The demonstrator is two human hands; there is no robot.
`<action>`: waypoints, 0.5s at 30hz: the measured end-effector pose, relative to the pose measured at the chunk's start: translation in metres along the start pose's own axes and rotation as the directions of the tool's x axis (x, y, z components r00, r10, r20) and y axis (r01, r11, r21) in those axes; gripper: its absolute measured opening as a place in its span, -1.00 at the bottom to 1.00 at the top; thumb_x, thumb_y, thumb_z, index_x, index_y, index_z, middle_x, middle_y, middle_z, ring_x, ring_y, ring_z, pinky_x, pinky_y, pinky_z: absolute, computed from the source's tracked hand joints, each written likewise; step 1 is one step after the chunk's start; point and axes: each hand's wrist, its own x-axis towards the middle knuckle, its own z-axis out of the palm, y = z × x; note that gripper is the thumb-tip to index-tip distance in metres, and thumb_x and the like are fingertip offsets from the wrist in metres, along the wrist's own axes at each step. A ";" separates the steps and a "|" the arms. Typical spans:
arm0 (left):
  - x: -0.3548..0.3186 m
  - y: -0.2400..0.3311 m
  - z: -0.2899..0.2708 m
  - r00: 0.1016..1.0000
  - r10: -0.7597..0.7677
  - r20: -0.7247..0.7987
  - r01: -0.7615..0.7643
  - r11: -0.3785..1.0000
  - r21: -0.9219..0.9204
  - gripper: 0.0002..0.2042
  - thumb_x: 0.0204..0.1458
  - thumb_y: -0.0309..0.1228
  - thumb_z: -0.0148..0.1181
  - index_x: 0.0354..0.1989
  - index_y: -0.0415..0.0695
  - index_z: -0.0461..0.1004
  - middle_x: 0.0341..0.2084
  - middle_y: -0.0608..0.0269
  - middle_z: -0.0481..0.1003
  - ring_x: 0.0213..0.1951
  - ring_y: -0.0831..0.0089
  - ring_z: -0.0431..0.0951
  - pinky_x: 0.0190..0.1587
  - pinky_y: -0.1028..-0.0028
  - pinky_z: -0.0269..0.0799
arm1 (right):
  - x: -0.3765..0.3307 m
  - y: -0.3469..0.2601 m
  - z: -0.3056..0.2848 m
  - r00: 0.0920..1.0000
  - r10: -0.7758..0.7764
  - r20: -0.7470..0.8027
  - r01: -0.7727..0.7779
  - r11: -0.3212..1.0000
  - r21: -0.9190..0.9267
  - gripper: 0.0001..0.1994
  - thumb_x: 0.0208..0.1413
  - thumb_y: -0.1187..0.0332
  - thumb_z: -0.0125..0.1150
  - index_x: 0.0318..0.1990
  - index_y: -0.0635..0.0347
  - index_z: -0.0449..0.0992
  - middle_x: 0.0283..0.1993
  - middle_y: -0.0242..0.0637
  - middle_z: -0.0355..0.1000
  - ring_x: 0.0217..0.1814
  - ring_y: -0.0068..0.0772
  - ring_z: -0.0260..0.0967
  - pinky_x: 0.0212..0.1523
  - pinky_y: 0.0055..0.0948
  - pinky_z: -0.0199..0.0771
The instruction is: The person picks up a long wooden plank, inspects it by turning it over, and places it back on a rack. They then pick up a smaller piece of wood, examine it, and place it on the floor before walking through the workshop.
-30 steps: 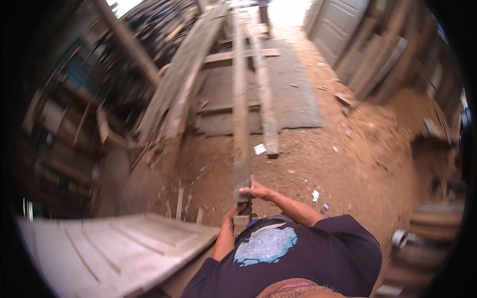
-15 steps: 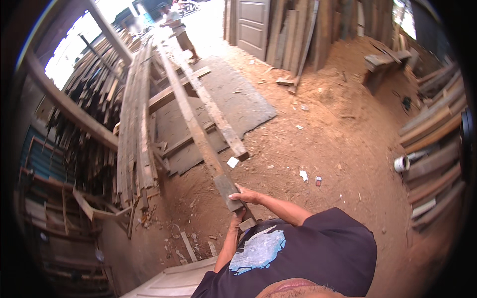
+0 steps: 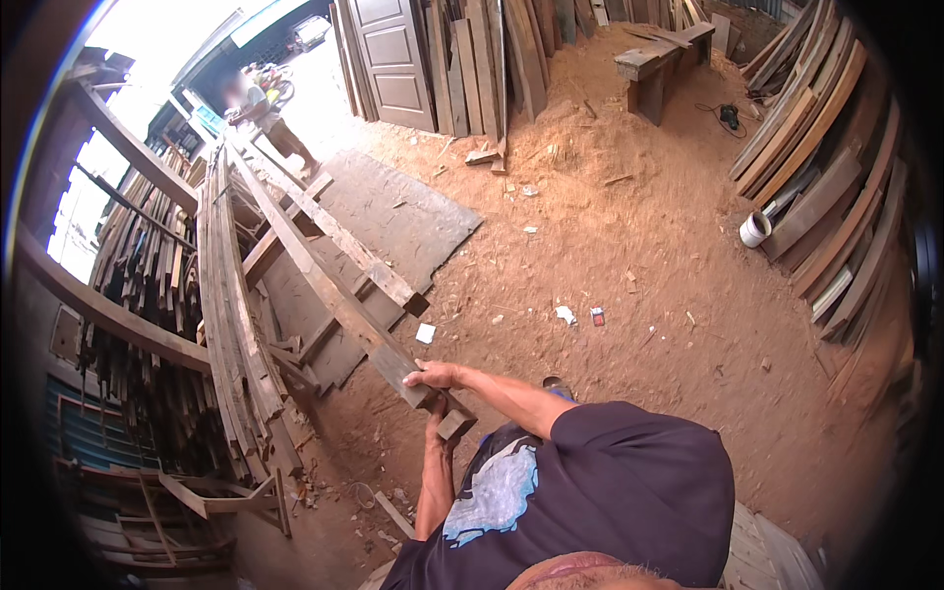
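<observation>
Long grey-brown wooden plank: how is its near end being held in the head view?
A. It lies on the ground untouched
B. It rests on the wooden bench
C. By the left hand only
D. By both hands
D: the right hand lies on top of the long grey-brown wooden plank at its near end, and the left hand grips it from below.

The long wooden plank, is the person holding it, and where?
Yes. Both hands grip the long wooden plank at its near end: the right hand on top, the left hand underneath.
</observation>
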 end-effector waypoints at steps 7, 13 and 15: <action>-0.014 -0.001 0.009 1.000 -0.013 -0.008 0.013 1.000 0.028 -0.66 0.14 -0.12 0.28 -0.06 -0.06 0.43 -0.38 0.29 0.51 -0.37 0.33 0.58 -0.30 0.26 0.56 | -0.040 -0.033 -0.001 0.999 -0.017 0.032 0.017 1.000 -0.010 0.29 -0.14 -0.28 0.32 0.40 0.65 -0.28 0.50 0.29 -0.17 0.57 -0.03 -0.15 0.48 -0.32 -0.08; -0.065 -0.014 0.049 0.983 -0.091 -0.159 0.097 0.995 0.032 -0.66 0.13 -0.16 0.29 -0.07 -0.11 0.44 -0.34 0.28 0.53 -0.35 0.41 0.57 -0.32 0.36 0.54 | -0.074 -0.021 0.000 0.998 -0.009 0.056 0.016 0.993 -0.116 0.30 -0.11 -0.29 0.29 0.39 0.69 -0.32 0.49 0.36 -0.18 0.57 0.00 -0.16 0.50 -0.30 -0.12; -0.070 -0.025 0.048 0.981 -0.072 -0.178 0.080 0.996 0.040 -0.66 0.12 -0.16 0.29 -0.06 -0.11 0.44 -0.33 0.28 0.53 -0.34 0.41 0.57 -0.31 0.36 0.54 | -0.078 -0.008 -0.010 0.993 0.051 0.106 -0.032 0.985 -0.169 0.31 -0.12 -0.28 0.33 0.40 0.66 -0.32 0.49 0.36 -0.19 0.58 0.00 -0.20 0.52 -0.28 -0.17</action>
